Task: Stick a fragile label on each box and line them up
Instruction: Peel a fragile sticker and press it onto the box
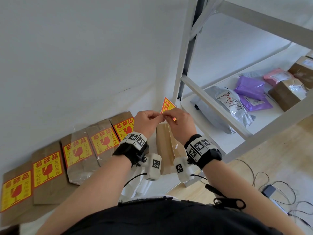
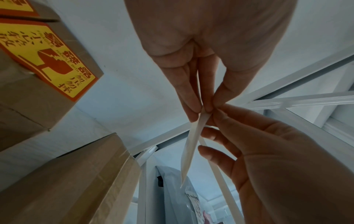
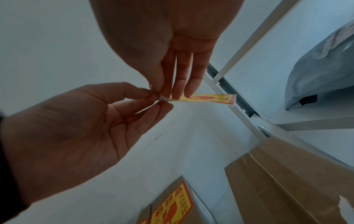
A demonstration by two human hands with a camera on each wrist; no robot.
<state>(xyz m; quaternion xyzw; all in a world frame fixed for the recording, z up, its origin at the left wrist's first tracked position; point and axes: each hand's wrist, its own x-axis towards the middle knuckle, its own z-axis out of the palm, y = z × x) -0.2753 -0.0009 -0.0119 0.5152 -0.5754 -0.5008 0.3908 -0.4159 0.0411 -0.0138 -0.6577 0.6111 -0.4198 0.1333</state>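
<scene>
Both hands hold a red-and-yellow fragile label [image 1: 166, 105] in the air by one corner. My left hand [image 1: 158, 117] pinches that corner between thumb and forefinger, and my right hand [image 1: 165, 116] pinches it from the other side. In the left wrist view the label [image 2: 191, 144] shows edge-on and white below the left hand [image 2: 203, 110]. In the right wrist view the right hand [image 3: 162, 95] rests its fingers on the label's printed face [image 3: 212, 98]. A plain brown box [image 1: 165, 146] without a label stands under the hands. Several labelled boxes [image 1: 76, 153] stand in a row along the wall to the left.
A white metal shelf rack [image 1: 215, 106] stands close on the right, holding grey and purple mail bags [image 1: 250, 89] and taped boxes [image 1: 286, 94]. Cables [image 1: 271, 187] lie on the wooden floor at lower right. A white wall [image 1: 84, 56] runs behind the boxes.
</scene>
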